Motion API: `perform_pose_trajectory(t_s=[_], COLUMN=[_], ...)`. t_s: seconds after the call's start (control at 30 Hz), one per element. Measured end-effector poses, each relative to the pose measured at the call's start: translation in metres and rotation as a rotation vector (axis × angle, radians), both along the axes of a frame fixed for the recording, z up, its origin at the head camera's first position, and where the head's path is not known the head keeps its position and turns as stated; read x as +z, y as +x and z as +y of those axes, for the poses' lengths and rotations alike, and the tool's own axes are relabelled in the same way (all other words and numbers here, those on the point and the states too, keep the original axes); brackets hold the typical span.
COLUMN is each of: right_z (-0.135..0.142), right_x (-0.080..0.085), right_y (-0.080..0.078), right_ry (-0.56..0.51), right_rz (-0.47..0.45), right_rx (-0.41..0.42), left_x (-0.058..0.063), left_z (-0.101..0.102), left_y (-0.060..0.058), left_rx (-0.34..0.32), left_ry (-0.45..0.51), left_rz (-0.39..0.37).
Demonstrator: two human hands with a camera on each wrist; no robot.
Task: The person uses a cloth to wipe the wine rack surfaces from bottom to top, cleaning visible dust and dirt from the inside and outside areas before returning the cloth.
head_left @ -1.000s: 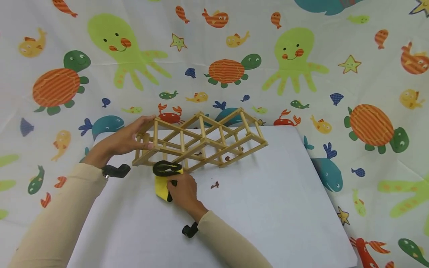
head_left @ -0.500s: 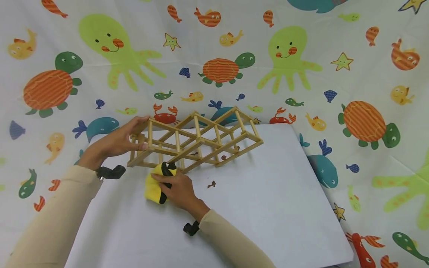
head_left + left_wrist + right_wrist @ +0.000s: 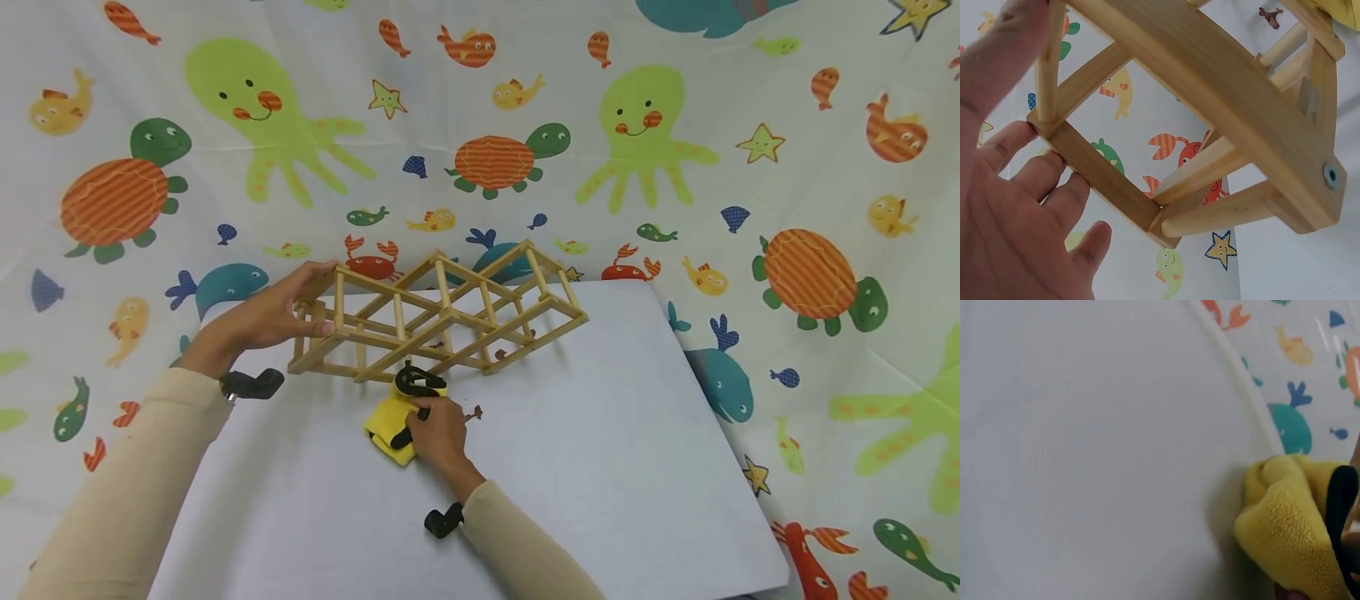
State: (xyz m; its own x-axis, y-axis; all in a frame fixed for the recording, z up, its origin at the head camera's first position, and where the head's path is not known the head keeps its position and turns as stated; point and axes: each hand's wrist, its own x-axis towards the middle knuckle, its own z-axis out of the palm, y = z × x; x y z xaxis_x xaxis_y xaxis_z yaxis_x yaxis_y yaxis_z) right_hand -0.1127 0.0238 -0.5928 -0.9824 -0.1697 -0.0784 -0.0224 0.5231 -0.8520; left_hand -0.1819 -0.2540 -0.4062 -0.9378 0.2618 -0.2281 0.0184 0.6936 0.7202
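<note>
A wooden lattice rack (image 3: 447,316) with crossed slats and round dowels stands at the back of the white table. My left hand (image 3: 272,312) grips its left end, thumb on the near side. Up close in the left wrist view, fingertips of this hand (image 3: 1035,206) press along an outer slat of the rack (image 3: 1210,87). In front of the rack's middle, my right hand (image 3: 438,433) pinches a folded yellow cloth with black edging (image 3: 392,423), held low over the table. The right wrist view shows the fluffy cloth (image 3: 1291,531), with most of the hand out of frame.
Small reddish-brown bits (image 3: 477,412) lie on the white table (image 3: 600,467) just right of the right hand, with more beneath the rack. Behind the table hangs a curtain (image 3: 495,83) printed with sea animals. A table edge runs down the right side.
My right hand has carried the cloth rightward along the rack's front, and the cloth has turned and bunched differently. The left hand keeps its grip at the rack's left end.
</note>
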Motion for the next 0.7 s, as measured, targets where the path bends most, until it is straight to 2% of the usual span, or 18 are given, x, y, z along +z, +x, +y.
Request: perform_pose_trajectory(t_s=[0.1, 0.23, 0.3, 0.33, 0.43, 0.57, 0.7], right_z=[-0.006, -0.028, -0.042, -0.048, -0.059, -0.049, -0.026], right_x=[0.014, 0.037, 0.045, 0.047, 0.044, 0.025, 0.003], right_y=[0.007, 0.010, 0.008, 0.006, 0.002, 0.002, 0.002], right_ry=[-0.025, -0.021, 0.018, 0.041, 0.111, 0.098, 0.065], right_rz=[0.126, 0.431, 0.558, 0.589, 0.572, 0.395, 0.276], right_rx=[0.153, 0.418, 0.485, 0.494, 0.424, 0.198, 0.084], left_x=[-0.001, -0.001, -0.001, -0.002, -0.005, -0.006, -0.003], left_z=[0.000, 0.000, -0.001, -0.001, 0.000, 0.001, 0.000], left_y=[-0.001, 0.000, 0.000, 0.000, -0.001, -0.002, -0.003], left_rx=[-0.004, -0.005, -0.005, -0.008, -0.018, -0.026, -0.018], left_ry=[-0.002, -0.006, -0.006, 0.001, 0.022, 0.029, 0.009], left_rz=[0.007, 0.018, 0.023, 0.027, 0.028, 0.017, 0.020])
